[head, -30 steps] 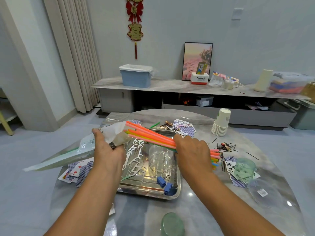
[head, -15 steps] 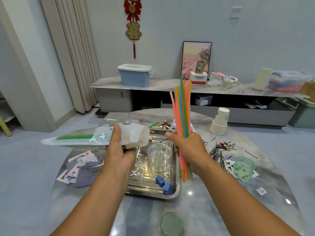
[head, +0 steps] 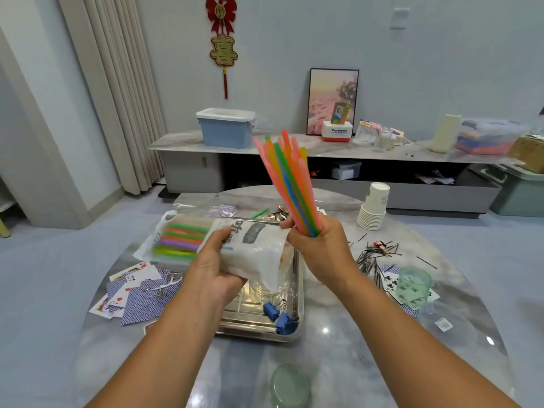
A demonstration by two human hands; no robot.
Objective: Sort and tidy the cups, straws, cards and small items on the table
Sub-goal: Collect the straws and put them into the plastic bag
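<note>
Far left of the table (head: 338,363): loose cards (head: 138,301), some face up, some blue backs up, fanned in a messy pile. One white floss pick lies across them.

Above the pile: plastic bag (head: 206,242), lying roughly level, closed end pointing left, more straws visible inside. Left hand (head: 217,269) grips the bag from below near its open end, fingers curled round the plastic.

Under the bag and left hand: steel tray (head: 291,319), near corner visible. Two blue clips (head: 279,316) sit in that corner, just beside each other. A clear cup in the tray is mostly hidden by the bag.

Near edge, centre: green lid (head: 290,385) lying flat on the table.

Right hand (head: 318,245) is closed round a bundle of straws (head: 290,187), pink, orange, green, blue, yellow. Bundle is near upright, tops tilted left and fanned out. Its thumb side touches the bag mouth; lower ends of the straws are hidden behind the hand.

Right of that hand: scatter of black pins (head: 371,260) on the table. Behind them, a tilted stack of paper cups (head: 374,210), mouths down.

Far right: green cup (head: 413,287), translucent, standing on a second patch of cards.
</note>
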